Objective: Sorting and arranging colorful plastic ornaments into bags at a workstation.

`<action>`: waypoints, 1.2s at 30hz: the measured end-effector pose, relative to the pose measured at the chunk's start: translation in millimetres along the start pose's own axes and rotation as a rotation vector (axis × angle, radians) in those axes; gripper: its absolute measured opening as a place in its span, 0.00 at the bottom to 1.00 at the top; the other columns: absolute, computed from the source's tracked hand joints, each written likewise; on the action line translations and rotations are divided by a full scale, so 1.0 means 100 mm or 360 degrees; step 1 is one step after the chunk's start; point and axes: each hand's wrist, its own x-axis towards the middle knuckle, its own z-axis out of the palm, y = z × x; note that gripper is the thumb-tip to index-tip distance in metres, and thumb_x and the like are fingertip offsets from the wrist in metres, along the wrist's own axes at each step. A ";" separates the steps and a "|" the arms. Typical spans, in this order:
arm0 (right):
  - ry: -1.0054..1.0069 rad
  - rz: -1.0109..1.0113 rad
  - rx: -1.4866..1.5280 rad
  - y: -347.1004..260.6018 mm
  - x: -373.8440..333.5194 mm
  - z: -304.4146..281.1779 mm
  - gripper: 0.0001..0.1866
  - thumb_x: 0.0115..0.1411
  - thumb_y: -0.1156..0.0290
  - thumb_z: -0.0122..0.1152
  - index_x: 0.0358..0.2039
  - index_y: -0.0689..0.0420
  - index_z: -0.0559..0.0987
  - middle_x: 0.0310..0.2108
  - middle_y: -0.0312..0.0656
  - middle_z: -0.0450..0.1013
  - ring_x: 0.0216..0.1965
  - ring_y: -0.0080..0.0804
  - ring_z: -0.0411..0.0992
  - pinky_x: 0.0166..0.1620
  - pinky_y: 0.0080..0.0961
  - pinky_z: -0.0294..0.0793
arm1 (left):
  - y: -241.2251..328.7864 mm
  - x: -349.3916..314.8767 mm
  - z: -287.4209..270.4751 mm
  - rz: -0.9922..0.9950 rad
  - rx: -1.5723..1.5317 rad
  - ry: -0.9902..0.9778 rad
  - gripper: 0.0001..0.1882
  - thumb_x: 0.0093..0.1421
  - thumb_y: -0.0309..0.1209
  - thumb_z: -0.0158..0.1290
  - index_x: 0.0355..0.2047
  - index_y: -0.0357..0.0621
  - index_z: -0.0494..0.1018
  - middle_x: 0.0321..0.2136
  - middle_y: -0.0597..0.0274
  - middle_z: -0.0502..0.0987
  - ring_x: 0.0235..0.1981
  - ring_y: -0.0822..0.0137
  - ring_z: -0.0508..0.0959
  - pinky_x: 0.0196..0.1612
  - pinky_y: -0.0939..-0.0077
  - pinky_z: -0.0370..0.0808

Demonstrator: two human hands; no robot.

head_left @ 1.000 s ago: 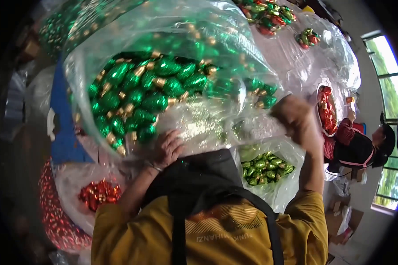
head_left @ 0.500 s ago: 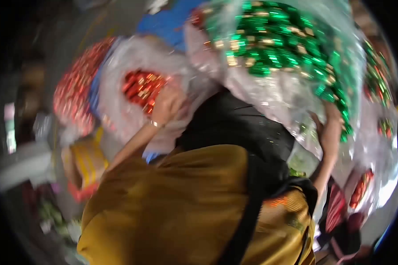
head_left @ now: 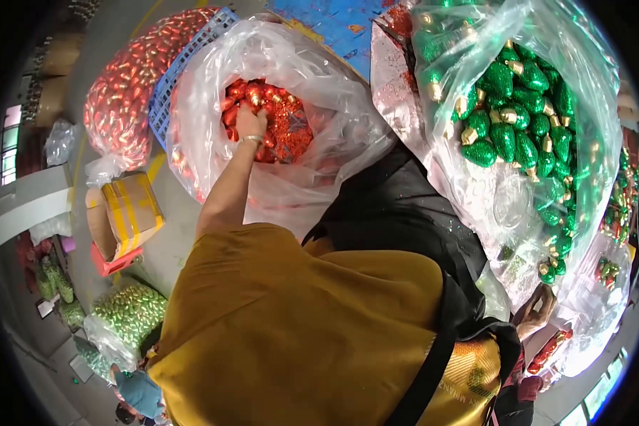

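Two hands are working at once, well apart from each other. The left hand [head_left: 250,122], a thin bracelet on its wrist, is reaching down into an open clear plastic bag [head_left: 312,78] and its fingers are curling into the heap of red glittery bulb ornaments [head_left: 277,117] at the bottom; whether they are closing on any one piece cannot be told, since the fingertips are sinking out of sight among them. The bag's mouth is spreading wide, probably so an arm can get in easily. The right hand [head_left: 537,314] is showing low at the right, fingers bent against the underside of a large clear bag [head_left: 476,192] full of green glittery bulb ornaments [head_left: 518,135] with gold caps; it seems to be propping that bag up, though its grip is mostly hidden by the plastic. Further out, a blue plastic crate [head_left: 181,67] is sitting behind the red bag, and beside it a tied clear sack of red ornaments [head_left: 124,106] is bulging. Below that, a cardboard box wrapped in yellow tape [head_left: 128,209] is resting on something red. Lower left, a sack of pale green ornaments [head_left: 128,312] is lying on the floor. At the far right, smaller packets of mixed red and green pieces [head_left: 614,213] are hanging or stacking along the edge.
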 end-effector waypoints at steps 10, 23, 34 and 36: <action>-0.0431 0.0513 -0.0124 -0.47 -0.04 -0.26 0.07 0.51 0.87 0.55 0.31 0.63 0.76 0.30 0.47 0.73 0.31 0.39 0.73 0.38 0.27 0.72 | -0.24 0.99 0.59 0.0395 0.0830 -0.0503 0.17 0.58 0.38 0.44 0.44 0.46 0.73 0.40 0.46 0.76 0.39 0.48 0.78 0.39 0.53 0.76; -0.0502 0.0482 0.0001 -0.12 -0.53 0.07 0.04 0.53 0.80 0.57 0.30 0.59 0.76 0.27 0.49 0.73 0.29 0.51 0.73 0.30 0.36 0.70 | -0.29 0.48 0.03 -0.0655 -0.1499 -0.1001 0.31 0.50 0.29 0.57 0.55 0.40 0.59 0.37 0.54 0.74 0.39 0.57 0.76 0.44 0.59 0.75; -0.0560 0.0841 0.0286 0.44 -1.47 0.57 0.05 0.57 0.73 0.56 0.32 0.60 0.76 0.29 0.50 0.73 0.29 0.48 0.72 0.32 0.36 0.71 | 2.00 -0.62 -0.65 -0.0186 -0.2718 -0.1924 0.11 0.62 0.35 0.46 0.38 0.40 0.68 0.34 0.55 0.73 0.34 0.59 0.74 0.39 0.61 0.73; -0.0536 0.0914 0.0323 0.49 -1.84 0.68 0.07 0.56 0.71 0.56 0.32 0.60 0.76 0.29 0.50 0.73 0.29 0.48 0.72 0.32 0.36 0.71 | 2.66 -0.72 -0.97 0.0035 -0.2355 -0.1962 0.11 0.64 0.36 0.44 0.36 0.39 0.68 0.31 0.57 0.72 0.31 0.61 0.73 0.37 0.64 0.73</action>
